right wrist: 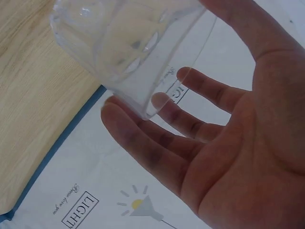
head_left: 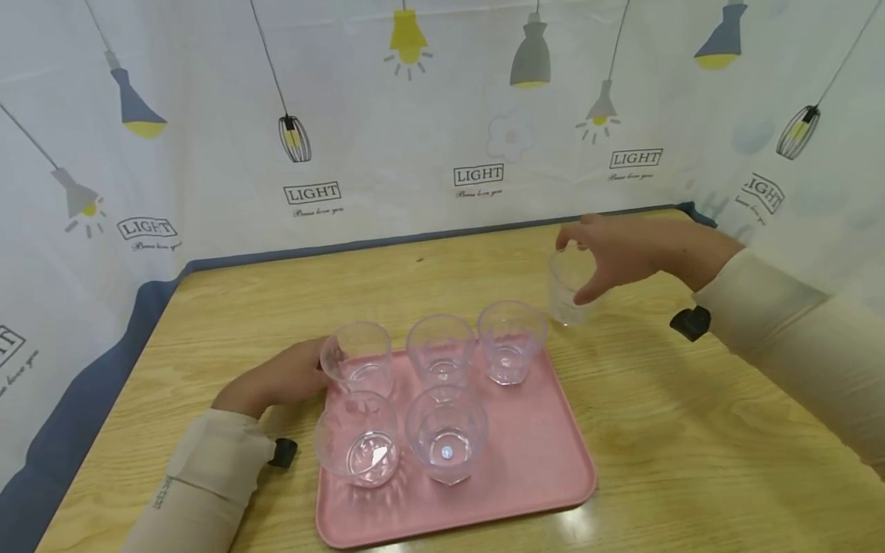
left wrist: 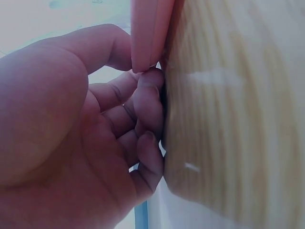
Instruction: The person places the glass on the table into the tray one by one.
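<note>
A pink tray [head_left: 525, 461] lies on the wooden table with several clear cups on it, among them a front-left cup [head_left: 359, 453] and a back-right cup [head_left: 510, 346]. My left hand [head_left: 297, 376] grips the tray's left edge. In the left wrist view the thumb meets the tray rim [left wrist: 147, 38], and the fingers curl beneath it near the tabletop. Beyond the tray's back right corner, my right hand [head_left: 625, 250] holds another clear cup [head_left: 567, 296] near its rim, thumb on one side and fingers on the other. Whether this cup's base touches the table, I cannot tell.
The wooden table [head_left: 691, 422] reaches back to a white cloth [head_left: 387, 153] printed with hanging lamps, which also stands along both sides. A dark blue border [head_left: 415, 242] runs along the cloth's lower edge.
</note>
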{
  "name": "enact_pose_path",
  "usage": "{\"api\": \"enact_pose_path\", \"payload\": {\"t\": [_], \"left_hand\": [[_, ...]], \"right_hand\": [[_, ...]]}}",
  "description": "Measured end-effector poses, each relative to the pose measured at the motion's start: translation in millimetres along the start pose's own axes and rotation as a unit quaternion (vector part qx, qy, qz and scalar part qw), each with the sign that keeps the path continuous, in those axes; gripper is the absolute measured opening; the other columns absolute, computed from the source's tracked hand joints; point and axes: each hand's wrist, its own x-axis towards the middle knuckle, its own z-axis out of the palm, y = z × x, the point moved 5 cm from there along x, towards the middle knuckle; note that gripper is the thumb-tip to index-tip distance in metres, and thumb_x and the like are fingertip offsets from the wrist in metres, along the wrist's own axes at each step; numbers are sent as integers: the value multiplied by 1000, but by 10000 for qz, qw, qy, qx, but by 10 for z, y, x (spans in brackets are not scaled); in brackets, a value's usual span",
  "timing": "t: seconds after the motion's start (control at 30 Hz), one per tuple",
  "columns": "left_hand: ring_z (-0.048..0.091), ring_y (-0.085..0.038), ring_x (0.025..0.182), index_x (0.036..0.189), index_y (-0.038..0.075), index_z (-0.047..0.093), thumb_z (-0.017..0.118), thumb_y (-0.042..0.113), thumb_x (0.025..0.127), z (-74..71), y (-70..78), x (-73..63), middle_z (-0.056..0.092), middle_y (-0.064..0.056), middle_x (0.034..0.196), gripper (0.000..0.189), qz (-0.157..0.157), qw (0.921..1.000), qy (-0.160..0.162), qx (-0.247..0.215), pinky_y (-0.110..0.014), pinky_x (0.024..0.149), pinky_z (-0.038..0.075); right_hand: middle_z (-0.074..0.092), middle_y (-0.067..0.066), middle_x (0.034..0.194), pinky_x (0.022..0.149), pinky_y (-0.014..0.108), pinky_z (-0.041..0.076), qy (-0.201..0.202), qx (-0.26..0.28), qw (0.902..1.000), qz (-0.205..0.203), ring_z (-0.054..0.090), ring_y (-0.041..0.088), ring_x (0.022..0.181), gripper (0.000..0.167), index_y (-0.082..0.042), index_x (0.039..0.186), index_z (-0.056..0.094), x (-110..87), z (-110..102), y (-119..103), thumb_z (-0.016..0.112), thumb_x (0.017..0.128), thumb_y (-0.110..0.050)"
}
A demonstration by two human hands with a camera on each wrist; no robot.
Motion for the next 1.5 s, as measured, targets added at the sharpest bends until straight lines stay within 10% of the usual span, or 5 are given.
{"api": "enact_pose_path", "payload": {"t": [0.63,1.07,1.5], "left_hand": [[49,-40,136,143,11,52,63,30,96,-8,-65,-68,57,-16,142,51,-34,9997,11,-260,-61,112,36],[53,-36,130,137,11,57,61,30,98,2,-81,-89,62,-15,135,43,-107,9998,15,-192,-60,110,39],[57,-31,123,129,10,61,61,28,98,27,-19,-82,65,-13,128,36,-46,9996,-16,-281,-57,108,42]], "right_hand": [[52,1,120,76,33,52,-458,-274,9949,-858,56,8,74,75,-24,132,49,-657,309,-748,87,70,-46],[50,-1,116,73,26,53,-311,-300,9845,-1698,54,6,72,72,-21,130,52,-723,602,-1296,87,70,-38],[49,-2,110,68,24,52,-69,-525,9806,-1889,51,6,69,72,-19,129,54,-720,775,-1392,88,69,-40]]}}
